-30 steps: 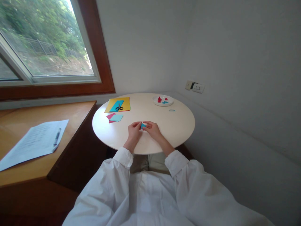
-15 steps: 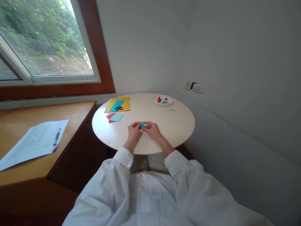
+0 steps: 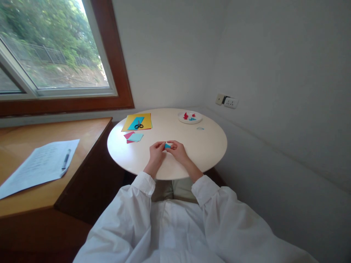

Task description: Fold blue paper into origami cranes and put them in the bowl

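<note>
A small folded piece of blue paper [image 3: 167,145] is pinched between both my hands just above the round white table [image 3: 208,146]. My left hand [image 3: 157,151] grips its left end with closed fingers. My right hand [image 3: 177,150] grips its right end the same way. Both hands rest near the table's front edge, with white sleeves behind them.
Black scissors [image 3: 139,125] lie on blue and yellow sheets [image 3: 145,122] at the table's back left. Pink and light-blue squares [image 3: 133,137] lie nearby. A white plate [image 3: 190,117] with red and blue scraps sits at the back. A printed sheet and pen [image 3: 65,159] lie on the wooden desk.
The fingers of both hands have shifted slightly on the blue paper, which now looks a little smaller and more folded. Nothing else has moved.
</note>
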Tool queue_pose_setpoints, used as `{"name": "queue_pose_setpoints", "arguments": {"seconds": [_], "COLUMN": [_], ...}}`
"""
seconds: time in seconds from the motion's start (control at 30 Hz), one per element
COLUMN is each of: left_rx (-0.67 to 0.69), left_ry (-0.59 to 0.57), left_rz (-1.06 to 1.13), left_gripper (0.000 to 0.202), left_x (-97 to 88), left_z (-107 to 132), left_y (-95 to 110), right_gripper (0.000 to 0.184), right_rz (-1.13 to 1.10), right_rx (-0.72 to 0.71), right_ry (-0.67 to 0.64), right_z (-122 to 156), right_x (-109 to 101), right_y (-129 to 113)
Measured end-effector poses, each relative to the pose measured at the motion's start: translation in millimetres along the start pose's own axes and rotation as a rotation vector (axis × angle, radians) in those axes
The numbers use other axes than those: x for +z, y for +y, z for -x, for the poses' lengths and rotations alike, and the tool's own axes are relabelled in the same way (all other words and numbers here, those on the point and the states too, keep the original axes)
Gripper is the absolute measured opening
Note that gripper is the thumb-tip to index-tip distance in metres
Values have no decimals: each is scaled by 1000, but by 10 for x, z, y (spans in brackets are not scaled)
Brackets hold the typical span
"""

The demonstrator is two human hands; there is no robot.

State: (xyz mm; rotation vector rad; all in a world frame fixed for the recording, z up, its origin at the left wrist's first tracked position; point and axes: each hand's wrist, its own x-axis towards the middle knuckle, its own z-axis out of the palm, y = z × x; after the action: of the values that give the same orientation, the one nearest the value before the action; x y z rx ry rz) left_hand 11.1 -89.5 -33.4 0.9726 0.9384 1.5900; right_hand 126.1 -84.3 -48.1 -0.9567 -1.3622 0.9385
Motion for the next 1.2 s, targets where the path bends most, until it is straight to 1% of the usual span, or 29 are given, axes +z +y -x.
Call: {"name": "queue_pose_setpoints", "arguments": {"seconds": [0.23, 0.37, 0.5, 0.73, 0.97, 1.2], "left_rx": [-5, -24, -38, -4, 15, 35], "left_ry": [-5, -59, -108, -96, -109, -148], "left_rz": [-11, -26, -72, -98, -54, -4], "left_gripper": [22, 28, 26, 27, 42, 37], "left_x": [-9, 7, 12, 8, -4, 9], "left_z": [-4, 25, 48, 20, 49, 72], "left_y": [-18, 0, 14, -22, 9, 37], "right_gripper": [32, 30, 32, 28, 27, 30], "right_rz": [-22, -12, -9, -18, -81, -110], "right_rx": [-27, -48, -47, -45, -59, -10], "right_ry": [47, 126, 166, 191, 162, 168], "right_z": [-4, -11, -10, -25, -29, -33], "right_x": [1, -21, -22, -4, 12, -10], "right_y": [-2, 0, -5, 3, 8, 3]}}
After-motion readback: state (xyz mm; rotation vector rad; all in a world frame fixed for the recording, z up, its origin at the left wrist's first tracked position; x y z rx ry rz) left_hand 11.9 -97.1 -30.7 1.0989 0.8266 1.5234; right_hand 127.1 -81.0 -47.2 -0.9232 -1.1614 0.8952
